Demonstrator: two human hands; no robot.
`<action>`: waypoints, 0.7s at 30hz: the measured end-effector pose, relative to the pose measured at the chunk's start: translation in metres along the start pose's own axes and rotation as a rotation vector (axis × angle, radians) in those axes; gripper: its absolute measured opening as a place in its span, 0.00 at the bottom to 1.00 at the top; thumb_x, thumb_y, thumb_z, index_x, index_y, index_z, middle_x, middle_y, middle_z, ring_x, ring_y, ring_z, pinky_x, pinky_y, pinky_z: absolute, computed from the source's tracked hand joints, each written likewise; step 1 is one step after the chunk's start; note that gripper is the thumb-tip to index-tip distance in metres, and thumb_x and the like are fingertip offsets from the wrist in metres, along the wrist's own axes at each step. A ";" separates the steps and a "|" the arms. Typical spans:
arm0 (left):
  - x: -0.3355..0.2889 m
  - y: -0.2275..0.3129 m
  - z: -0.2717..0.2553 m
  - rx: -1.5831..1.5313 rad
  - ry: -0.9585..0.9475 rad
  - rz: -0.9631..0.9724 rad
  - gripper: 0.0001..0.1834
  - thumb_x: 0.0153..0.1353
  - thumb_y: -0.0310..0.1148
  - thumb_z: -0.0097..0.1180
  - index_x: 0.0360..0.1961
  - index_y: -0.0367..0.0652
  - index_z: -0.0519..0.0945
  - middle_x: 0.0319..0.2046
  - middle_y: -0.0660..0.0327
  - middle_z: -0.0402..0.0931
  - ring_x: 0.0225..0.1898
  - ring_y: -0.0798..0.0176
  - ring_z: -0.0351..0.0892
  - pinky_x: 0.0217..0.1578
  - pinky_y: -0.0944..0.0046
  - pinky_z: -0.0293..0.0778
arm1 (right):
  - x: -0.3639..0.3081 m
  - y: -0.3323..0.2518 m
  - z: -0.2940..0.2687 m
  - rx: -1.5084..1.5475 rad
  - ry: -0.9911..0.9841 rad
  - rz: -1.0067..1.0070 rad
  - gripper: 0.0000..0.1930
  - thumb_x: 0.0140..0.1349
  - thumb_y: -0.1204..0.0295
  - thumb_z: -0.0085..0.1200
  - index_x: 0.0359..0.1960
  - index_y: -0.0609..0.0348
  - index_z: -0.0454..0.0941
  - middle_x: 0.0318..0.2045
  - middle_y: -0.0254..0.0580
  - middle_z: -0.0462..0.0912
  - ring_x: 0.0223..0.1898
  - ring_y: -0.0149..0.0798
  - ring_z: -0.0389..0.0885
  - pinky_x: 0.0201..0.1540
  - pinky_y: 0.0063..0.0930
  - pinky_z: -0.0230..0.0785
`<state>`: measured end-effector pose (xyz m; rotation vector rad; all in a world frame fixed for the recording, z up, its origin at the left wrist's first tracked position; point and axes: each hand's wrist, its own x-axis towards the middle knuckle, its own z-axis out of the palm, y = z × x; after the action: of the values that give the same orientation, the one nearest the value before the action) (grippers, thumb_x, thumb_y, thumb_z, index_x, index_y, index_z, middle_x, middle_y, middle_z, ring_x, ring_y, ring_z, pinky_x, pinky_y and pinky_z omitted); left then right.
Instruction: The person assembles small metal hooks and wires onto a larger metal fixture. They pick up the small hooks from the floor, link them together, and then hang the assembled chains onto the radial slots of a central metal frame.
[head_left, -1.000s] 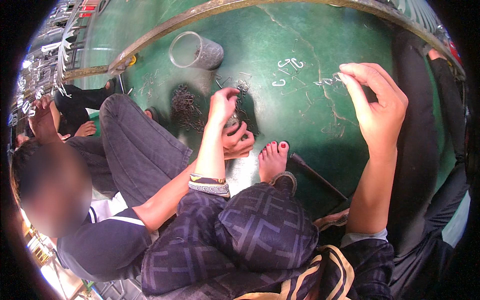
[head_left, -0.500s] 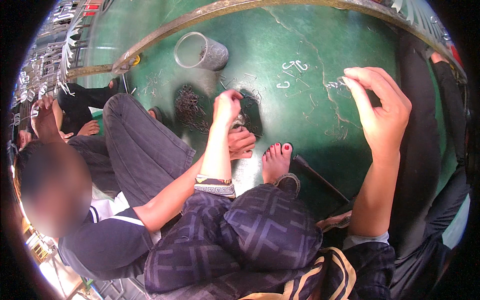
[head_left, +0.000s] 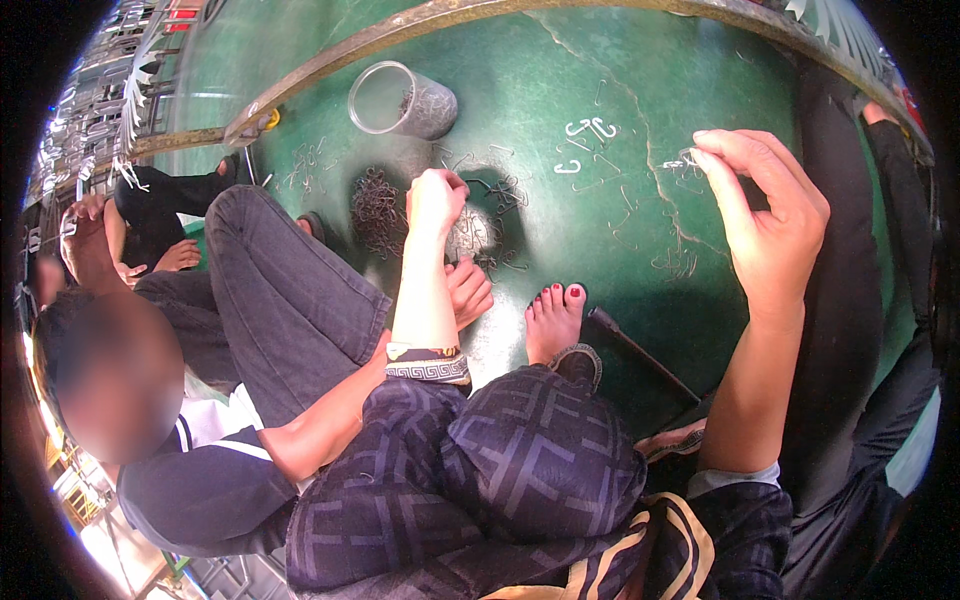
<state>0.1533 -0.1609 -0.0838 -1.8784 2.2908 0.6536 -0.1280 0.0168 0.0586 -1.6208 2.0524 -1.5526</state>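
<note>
My left hand (head_left: 437,197) reaches forward and down, its fingers curled into a heap of small silvery wire hooks (head_left: 472,236) on the green floor (head_left: 560,230). My right hand (head_left: 775,215) is raised at the right and pinches one thin wire hook (head_left: 688,159) between thumb and fingertips. A darker pile of hooks (head_left: 375,212) lies just left of my left hand. My bare foot (head_left: 555,318) with red nails rests on the floor between my two arms.
A clear plastic jar (head_left: 402,100) lies on its side beyond the piles. Loose hooks, some white (head_left: 588,130), are scattered over the floor. Another person sits close on my left, knee (head_left: 270,280) raised, one hand (head_left: 468,290) beside the heap. A dark rod (head_left: 640,350) lies by my foot.
My left hand has shifted slightly left over the heap. My right hand stays raised with the hook pinched.
</note>
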 end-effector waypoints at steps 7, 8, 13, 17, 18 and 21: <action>-0.016 0.009 0.007 0.081 -0.046 0.044 0.06 0.46 0.31 0.60 0.27 0.46 0.85 0.28 0.50 0.81 0.34 0.50 0.82 0.40 0.57 0.76 | 0.000 0.000 0.002 0.004 -0.009 -0.003 0.06 0.49 0.82 0.60 0.29 0.63 0.79 0.25 0.42 0.80 0.25 0.35 0.79 0.29 0.22 0.70; -0.016 0.009 0.007 0.104 -0.056 0.034 0.07 0.47 0.32 0.60 0.28 0.46 0.85 0.28 0.50 0.81 0.35 0.51 0.82 0.41 0.58 0.76 | -0.001 0.001 0.003 -0.002 -0.008 -0.012 0.06 0.49 0.82 0.60 0.29 0.63 0.79 0.25 0.42 0.80 0.25 0.35 0.79 0.29 0.22 0.70; -0.017 0.011 0.010 0.152 -0.103 0.036 0.09 0.46 0.32 0.61 0.30 0.46 0.86 0.28 0.51 0.81 0.35 0.52 0.83 0.41 0.59 0.76 | -0.001 0.002 0.003 -0.015 -0.005 -0.036 0.05 0.49 0.82 0.60 0.29 0.63 0.79 0.25 0.42 0.80 0.25 0.37 0.79 0.29 0.23 0.70; -0.024 0.015 0.011 0.196 -0.163 0.087 0.09 0.45 0.31 0.61 0.30 0.46 0.86 0.28 0.50 0.81 0.34 0.52 0.83 0.41 0.58 0.76 | -0.001 0.002 0.002 -0.024 -0.002 -0.035 0.05 0.49 0.81 0.60 0.29 0.62 0.80 0.25 0.43 0.80 0.26 0.37 0.79 0.30 0.23 0.70; -0.025 0.012 0.014 0.216 -0.168 0.100 0.09 0.45 0.31 0.61 0.30 0.45 0.86 0.28 0.50 0.81 0.34 0.52 0.83 0.41 0.58 0.76 | -0.001 0.003 0.002 -0.022 -0.001 -0.037 0.05 0.49 0.81 0.60 0.29 0.62 0.80 0.25 0.42 0.80 0.26 0.37 0.79 0.30 0.23 0.70; -0.032 0.015 0.015 0.243 -0.178 0.106 0.09 0.45 0.31 0.60 0.29 0.45 0.85 0.28 0.50 0.81 0.34 0.51 0.83 0.41 0.58 0.76 | -0.001 0.001 0.001 -0.029 -0.003 -0.024 0.05 0.49 0.81 0.60 0.29 0.61 0.80 0.25 0.42 0.80 0.26 0.37 0.79 0.30 0.23 0.70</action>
<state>0.1432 -0.1235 -0.0826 -1.5375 2.2517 0.5047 -0.1277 0.0166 0.0567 -1.6628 2.0708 -1.5343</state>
